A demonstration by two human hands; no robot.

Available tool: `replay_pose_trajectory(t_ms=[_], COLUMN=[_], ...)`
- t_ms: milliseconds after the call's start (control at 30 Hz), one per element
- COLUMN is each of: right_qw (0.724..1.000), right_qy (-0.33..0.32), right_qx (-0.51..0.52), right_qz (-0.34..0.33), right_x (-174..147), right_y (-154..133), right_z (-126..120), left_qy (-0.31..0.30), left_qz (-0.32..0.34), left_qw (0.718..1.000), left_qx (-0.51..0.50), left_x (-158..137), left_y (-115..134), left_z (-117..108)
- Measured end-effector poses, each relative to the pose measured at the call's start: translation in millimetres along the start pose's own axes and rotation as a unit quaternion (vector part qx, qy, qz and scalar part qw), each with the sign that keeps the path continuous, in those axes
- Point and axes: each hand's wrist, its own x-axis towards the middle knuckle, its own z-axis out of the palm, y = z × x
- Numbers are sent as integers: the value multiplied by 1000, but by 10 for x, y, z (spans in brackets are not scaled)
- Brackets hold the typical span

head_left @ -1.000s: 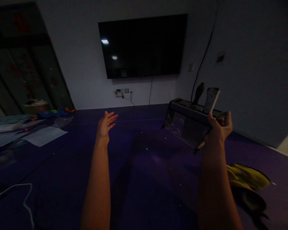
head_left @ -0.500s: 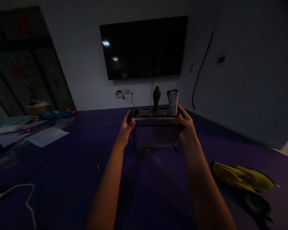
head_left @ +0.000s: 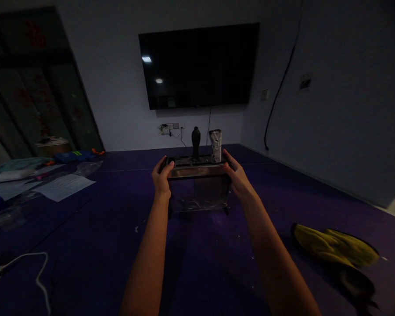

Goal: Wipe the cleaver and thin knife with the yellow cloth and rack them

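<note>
In the head view, both my hands grip a dark-topped box with clear sides (head_left: 199, 193) and small feet at its lower corners. My left hand (head_left: 162, 175) is closed around the left end of its top, thumb over the front edge. At the right end my right hand (head_left: 235, 172) is clamped the same way. A dark vase-shaped object (head_left: 195, 142) stands upright on the top, left of a patterned light-and-dark tumbler (head_left: 216, 146) near my right fingers. Whether the box's feet touch the purple surface (head_left: 197, 263) I cannot tell.
A wall-mounted television (head_left: 199, 66) hangs beyond, with sockets and cables (head_left: 171, 127) beneath. Papers (head_left: 66, 186) and plastic bags lie at the left, above a white cable (head_left: 36, 263). A yellow-and-black cloth item (head_left: 335, 245) lies to the right. The room is dim.
Both hands have shifted left and slightly nearer with the box. The vase-shaped object and tumbler have moved along with it, still upright on top.
</note>
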Motion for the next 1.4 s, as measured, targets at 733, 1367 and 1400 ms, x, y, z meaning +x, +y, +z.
replay_pose_trajectory(t_ms=[733, 1367, 1400], right_qw=[970, 963, 962], right_qy=[225, 257, 257], right_qx=[-71, -70, -75], right_qz=[-53, -53, -53], right_x=[-45, -58, -55], right_y=[-494, -526, -528], right_z=[-632, -740, -749], left_qy=[294, 275, 273], left_qz=[153, 175, 182], left_qw=[904, 911, 905], left_qx=[269, 254, 272], left_x=[468, 536, 521], left_y=[-166, -306, -297], left_z=[-1004, -1088, -1091])
